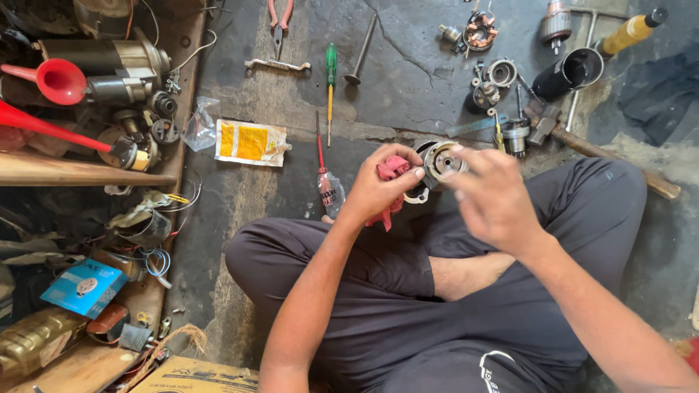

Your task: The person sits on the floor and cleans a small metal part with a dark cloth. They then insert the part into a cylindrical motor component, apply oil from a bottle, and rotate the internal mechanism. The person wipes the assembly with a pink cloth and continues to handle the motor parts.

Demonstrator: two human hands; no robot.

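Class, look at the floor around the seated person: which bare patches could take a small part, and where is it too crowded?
Bare floor lies between the yellow packet and the person's left knee, and between the green screwdriver and the cluster of metal parts at upper right. That cluster, the hammer and the shelves on the left are crowded.

Premises: small motor-repair workshop, work done seated on a cracked, oil-stained concrete floor (408, 80). Hand tools lie loose along its far edge: pliers (279, 20), green screwdriver (331, 87), hammer (582, 142). Dismantled motor parts (491, 80) near the far right corner. Cluttered wooden shelf (87, 171) at left holds motor housings.
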